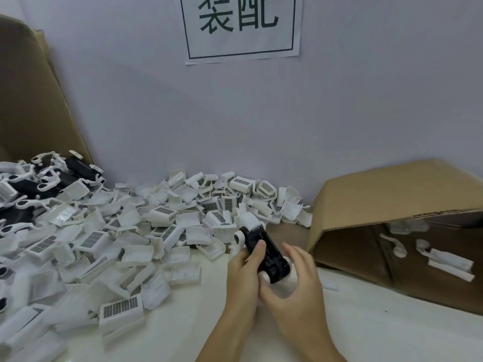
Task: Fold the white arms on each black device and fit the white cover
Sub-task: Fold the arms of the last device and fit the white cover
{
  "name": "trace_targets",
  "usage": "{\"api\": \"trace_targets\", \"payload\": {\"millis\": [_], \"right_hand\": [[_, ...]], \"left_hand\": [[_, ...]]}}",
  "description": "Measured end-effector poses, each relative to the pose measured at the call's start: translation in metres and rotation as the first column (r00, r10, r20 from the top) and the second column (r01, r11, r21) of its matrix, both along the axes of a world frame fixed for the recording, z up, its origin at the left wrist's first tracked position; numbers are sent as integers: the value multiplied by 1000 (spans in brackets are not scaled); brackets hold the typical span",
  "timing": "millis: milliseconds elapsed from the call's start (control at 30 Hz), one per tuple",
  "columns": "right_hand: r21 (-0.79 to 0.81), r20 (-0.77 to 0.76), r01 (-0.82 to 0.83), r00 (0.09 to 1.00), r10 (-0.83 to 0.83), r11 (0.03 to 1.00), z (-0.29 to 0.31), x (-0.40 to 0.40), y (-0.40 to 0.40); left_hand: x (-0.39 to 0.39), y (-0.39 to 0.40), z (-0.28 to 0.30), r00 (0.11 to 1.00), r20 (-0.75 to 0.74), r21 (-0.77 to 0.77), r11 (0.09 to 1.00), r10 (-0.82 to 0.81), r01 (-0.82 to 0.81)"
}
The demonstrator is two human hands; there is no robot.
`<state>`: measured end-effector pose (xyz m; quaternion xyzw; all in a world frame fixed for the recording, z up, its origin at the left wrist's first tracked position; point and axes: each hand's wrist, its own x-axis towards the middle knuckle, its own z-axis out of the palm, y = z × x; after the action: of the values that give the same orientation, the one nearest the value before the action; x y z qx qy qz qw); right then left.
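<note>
Mid-cycle on one unit: black device [268, 253] held just above the white table [366, 330], gripped by the left hand [244, 267] with thumb across its face, cupped from the near end by the right hand [295, 280] around a white arm [290, 276], far arm [239, 239] apparently not yet folded flat. White cover [249, 219] seemingly seated at the far end, though hard to confirm. Plenty left, judging by the heap of loose covers [125, 239] and unfinished devices [52, 178] at far left; a few finished-looking pieces inside the cardboard box [392, 189] at right.

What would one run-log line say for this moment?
left hand: grips black device | right hand: cups its white arm | cover: not fitted
</note>
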<state>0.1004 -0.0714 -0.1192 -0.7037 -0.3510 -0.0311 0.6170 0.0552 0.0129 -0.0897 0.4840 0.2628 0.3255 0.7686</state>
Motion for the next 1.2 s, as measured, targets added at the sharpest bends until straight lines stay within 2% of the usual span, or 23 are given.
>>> {"api": "trace_targets", "payload": {"millis": [100, 200, 433, 567, 633, 700, 733, 833, 900, 933, 1000, 1200], "right_hand": [[-76, -71, -30, 997, 25, 997, -2, 2, 0], [-50, -90, -9, 996, 5, 999, -1, 4, -2], [1, -101, -44, 994, 44, 999, 4, 5, -9], [-20, -132, -74, 989, 71, 997, -2, 8, -5], [-47, -137, -102, 986, 95, 994, -4, 8, -2], [-93, -144, -122, 984, 108, 988, -5, 8, 0], [-95, -149, -126, 983, 111, 987, -5, 8, 0], [23, -161, -141, 977, 143, 990, -4, 12, -4], [144, -261, -128, 952, 162, 981, -2, 14, -7], [205, -322, -106, 932, 169, 973, 0, 14, -8], [270, -394, -36, 908, 144, 962, 2, 15, -10], [261, -419, 8, 902, 106, 965, 2, 20, -10]], "left_hand": [[-3, -2, 3, 1000, 18, 114, 993, 10, -12], [-2, -6, 4, 1000, 5, 207, 978, -3, 2], [0, -8, 1, 1000, 20, 225, 974, 5, -9], [-1, -3, 0, 1000, -25, 295, 955, -17, 23], [-1, 0, 1, 997, -72, 379, 925, -10, 37], [-1, 3, -1, 984, -170, 530, 847, 60, 40], [-1, 6, -2, 967, -229, 624, 779, 110, 59], [-5, 12, -4, 904, -358, 863, 451, 233, 225], [-8, 12, 2, 890, -412, 896, 263, 195, 357], [-9, 11, 4, 886, -435, 893, 209, 163, 399], [-11, 11, 6, 886, -444, 893, 152, 137, 424], [-15, 17, 8, 889, -447, 888, 167, 94, 429]]}}
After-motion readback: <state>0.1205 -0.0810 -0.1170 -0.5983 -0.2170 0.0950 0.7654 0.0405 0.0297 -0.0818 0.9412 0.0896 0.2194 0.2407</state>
